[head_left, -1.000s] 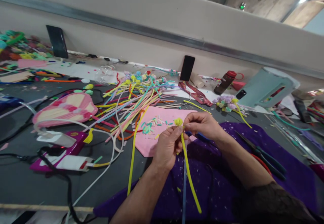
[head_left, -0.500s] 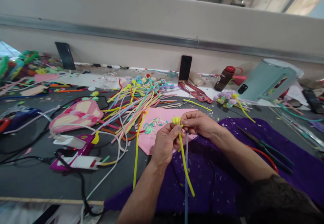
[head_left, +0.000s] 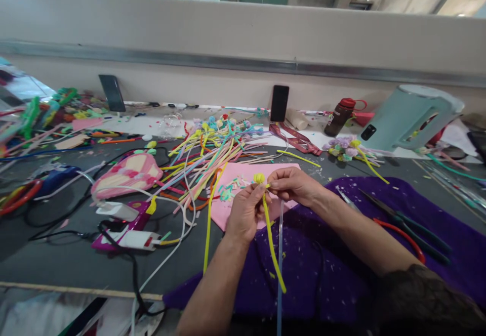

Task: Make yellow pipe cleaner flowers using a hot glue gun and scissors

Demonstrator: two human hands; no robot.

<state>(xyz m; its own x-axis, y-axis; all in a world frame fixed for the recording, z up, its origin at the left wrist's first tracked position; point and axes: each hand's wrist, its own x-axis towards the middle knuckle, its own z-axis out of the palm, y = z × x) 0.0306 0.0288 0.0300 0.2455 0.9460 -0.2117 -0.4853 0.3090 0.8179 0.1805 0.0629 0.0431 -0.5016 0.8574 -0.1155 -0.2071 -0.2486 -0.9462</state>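
Observation:
A yellow fuzzy stem (head_left: 272, 247) hangs from between my two hands, its upper part wound into a small yellow ball (head_left: 258, 178). My left hand (head_left: 246, 212) pinches it just below the ball. Close beside, my right hand (head_left: 290, 186) has thumb and forefinger closed on a short yellow end. Behind and under the hands lies a pink sheet (head_left: 220, 218) with small cut pieces (head_left: 229, 189) on it. A thin translucent stick (head_left: 280, 270) runs down just right of the hanging stem, over a purple cloth (head_left: 299, 280).
Pliers (head_left: 408, 223) with green and red handles lie on the purple cloth at right. Farther back are many coloured stems (head_left: 208, 159), a phone (head_left: 279, 103), a brown bottle (head_left: 339, 117) and a kettle (head_left: 410, 118). A power strip (head_left: 125, 227) with cables is at left.
The view has shifted slightly, so the tabletop things sit a little farther right. Both hands have moved slightly left in view, still on the yellow stem. A silvery tool tip now shows beside the pliers.

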